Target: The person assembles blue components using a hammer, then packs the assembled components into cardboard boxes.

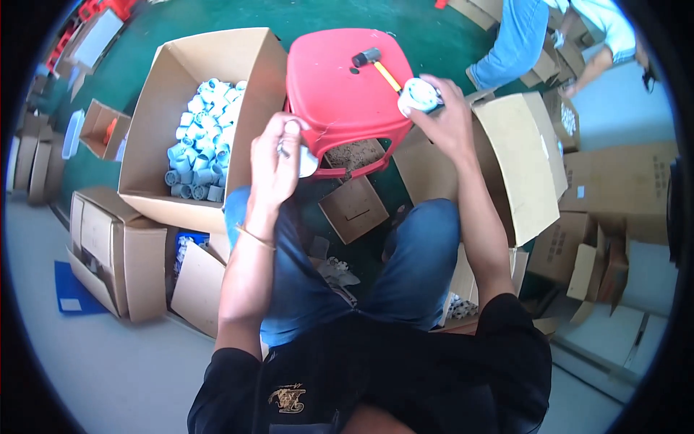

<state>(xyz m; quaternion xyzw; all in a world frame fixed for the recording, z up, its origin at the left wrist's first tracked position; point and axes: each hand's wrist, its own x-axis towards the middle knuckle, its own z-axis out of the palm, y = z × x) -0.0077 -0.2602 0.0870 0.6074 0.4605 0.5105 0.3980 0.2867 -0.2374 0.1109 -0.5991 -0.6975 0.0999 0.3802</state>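
Observation:
My right hand (450, 119) grips a white round plastic fitting (419, 96) by its side, above the right edge of a red plastic stool (325, 76). Left of the stool, my left hand (273, 160) is closed with the thumb up. A white plastic piece (308, 163) shows beside its fingers, and a small metallic-looking bit shows near the thumb, too small to name. On the stool lies a hammer (383, 70) with a dark head and a yellow-orange handle, its end close to the fitting.
A tall cardboard box (152, 137) at the left holds many pale pipe fittings (206, 145). An open carton (517, 163) stands at the right. A cardboard piece (353, 210) lies under the stool. Another person (517, 32) bends over boxes at the far right.

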